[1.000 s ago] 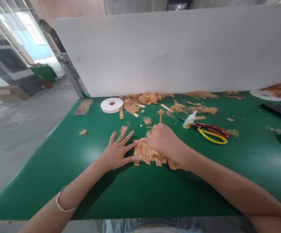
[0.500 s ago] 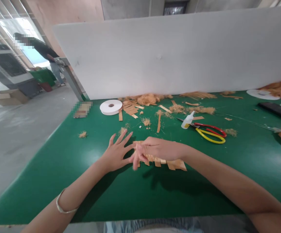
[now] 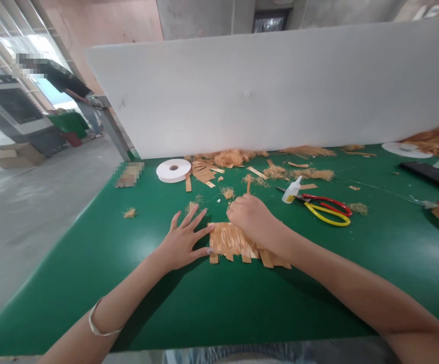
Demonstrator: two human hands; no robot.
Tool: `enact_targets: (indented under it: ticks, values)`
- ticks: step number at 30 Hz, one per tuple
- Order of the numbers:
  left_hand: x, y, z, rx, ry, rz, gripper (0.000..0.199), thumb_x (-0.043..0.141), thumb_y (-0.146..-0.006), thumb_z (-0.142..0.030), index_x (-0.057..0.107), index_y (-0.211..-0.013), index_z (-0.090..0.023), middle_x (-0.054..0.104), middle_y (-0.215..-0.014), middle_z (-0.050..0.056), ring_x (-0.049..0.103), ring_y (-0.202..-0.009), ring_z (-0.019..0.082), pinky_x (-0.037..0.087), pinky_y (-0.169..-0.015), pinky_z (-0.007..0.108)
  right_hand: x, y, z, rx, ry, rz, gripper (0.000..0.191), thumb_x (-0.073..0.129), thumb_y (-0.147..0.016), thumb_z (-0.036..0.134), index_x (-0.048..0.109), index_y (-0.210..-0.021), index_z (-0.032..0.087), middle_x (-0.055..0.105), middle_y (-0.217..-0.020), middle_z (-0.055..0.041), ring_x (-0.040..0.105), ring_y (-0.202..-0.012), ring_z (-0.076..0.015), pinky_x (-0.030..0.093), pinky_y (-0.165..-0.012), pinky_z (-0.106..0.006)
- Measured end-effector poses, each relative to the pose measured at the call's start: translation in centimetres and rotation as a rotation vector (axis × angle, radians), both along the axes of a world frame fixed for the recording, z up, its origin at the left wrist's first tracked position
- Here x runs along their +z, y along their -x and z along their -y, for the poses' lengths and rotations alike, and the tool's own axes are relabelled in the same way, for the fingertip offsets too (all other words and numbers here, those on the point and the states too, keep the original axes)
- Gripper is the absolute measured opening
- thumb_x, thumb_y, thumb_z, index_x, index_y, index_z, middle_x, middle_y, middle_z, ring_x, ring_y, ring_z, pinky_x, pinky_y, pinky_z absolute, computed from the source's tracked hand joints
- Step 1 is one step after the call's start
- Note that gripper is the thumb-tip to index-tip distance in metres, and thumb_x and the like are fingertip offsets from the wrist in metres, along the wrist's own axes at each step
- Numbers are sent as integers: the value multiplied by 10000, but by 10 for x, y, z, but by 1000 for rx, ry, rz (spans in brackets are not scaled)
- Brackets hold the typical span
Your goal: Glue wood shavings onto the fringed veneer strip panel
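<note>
A tan piece made of side-by-side strips with frayed fibre on top [image 3: 229,240] lies on the green table, its lower edge uneven with loose strip ends. My left hand [image 3: 183,240] rests flat with fingers spread, thumb and index fingertips touching the left edge of that piece. Above the piece's upper edge is my right hand [image 3: 252,215], fingers curled and their tips hidden. A narrow tan strip [image 3: 249,186] sticks out just beyond its knuckles, the near end covered by the hand. Whether the fingers grip it does not show. My right forearm hides the piece's right part.
A white tape roll [image 3: 173,170], loose tan strips [image 3: 203,173] and fibre tufts [image 3: 230,157] lie toward the back. Right of centre are a small glue bottle [image 3: 291,191] and red-and-yellow-handled scissors [image 3: 327,210]. A white panel [image 3: 242,96] stands behind. Another person [image 3: 66,78] is far left.
My right hand has moved up and right off the left end of the tan piece, uncovering it, and now covers the narrow strip's near end. My left hand stays in place.
</note>
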State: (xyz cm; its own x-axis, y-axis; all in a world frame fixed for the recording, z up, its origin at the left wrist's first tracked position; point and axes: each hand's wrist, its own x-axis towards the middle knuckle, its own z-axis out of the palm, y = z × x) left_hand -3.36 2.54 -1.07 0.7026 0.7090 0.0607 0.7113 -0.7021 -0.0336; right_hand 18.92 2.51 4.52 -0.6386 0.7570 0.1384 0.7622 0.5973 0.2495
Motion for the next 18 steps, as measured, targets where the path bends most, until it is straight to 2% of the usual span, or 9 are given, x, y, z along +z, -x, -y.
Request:
enact_targets:
  ticks: [3, 5, 9, 10, 12, 15, 16, 18]
  values:
    - [0, 0, 0, -7, 4, 1, 616, 277, -871, -656, 385, -1382, -330, 161, -1541, 67, 63, -1416, 332, 62, -1066, 634, -5, -2, -6, -77, -16, -43, 279, 410, -864, 99, 605, -668, 129, 507, -516, -28, 393, -468, -110, 239, -507, -269]
    - [0, 0, 0, -7, 9, 0, 619, 278, -869, -659, 377, -1386, -333, 160, -1541, 68, 61, -1416, 335, 63, -1062, 641, -5, -2, -7, -98, -25, -69, 375, 346, -942, 257, 599, -694, 133, 486, -496, -24, 357, -427, -105, 204, -468, -264]
    - [0, 0, 0, -4, 14, 3, 618, 283, -866, -660, 382, -1383, -335, 157, -1542, 66, 65, -1415, 338, 87, -1059, 644, 5, -1, -3, -118, 45, -151, 443, 326, -954, 383, 564, -666, 145, 503, -509, -29, 356, -424, -104, 199, -445, -260]
    - [0, 0, -1, -5, 15, 7, 616, 285, -867, -659, 383, -1382, -336, 159, -1542, 63, 69, -1414, 341, 91, -1059, 644, 9, -2, -1, -128, 119, -215, 465, 328, -950, 410, 544, -629, 151, 500, -498, -27, 354, -418, -102, 208, -443, -260]
    - [0, 0, -1, -7, 18, 14, 610, 291, -868, -655, 378, -1384, -342, 170, -1541, 56, 74, -1413, 344, 92, -1060, 643, 16, -4, 4, -96, 396, -426, 533, 303, -944, 475, 498, -557, 166, 514, -487, -26, 382, -414, -99, 264, -452, -258]
    - [-1, 1, -1, -11, 17, 18, 600, 307, -869, -648, 371, -1386, -351, 204, -1533, 49, 73, -1413, 339, 89, -1065, 634, 26, -9, 8, 129, 919, -771, 606, 235, -925, 575, 413, -497, 184, 625, -589, -58, 554, -541, -119, 411, -587, -266]
    - [-1, 1, -1, -13, 16, 23, 599, 315, -868, -646, 370, -1386, -351, 215, -1530, 49, 76, -1413, 337, 88, -1067, 631, 29, -11, 9, 209, 1020, -848, 614, 219, -919, 595, 396, -495, 187, 666, -670, -78, 611, -644, -138, 440, -666, -283]
    - [-2, 1, -1, -15, 15, 36, 598, 326, -866, -643, 375, -1384, -348, 231, -1525, 53, 94, -1410, 340, 84, -1068, 629, 32, -14, 8, 284, 1059, -929, 621, 206, -914, 605, 419, -510, 185, 703, -886, -114, 639, -897, -181, 447, -812, -328]
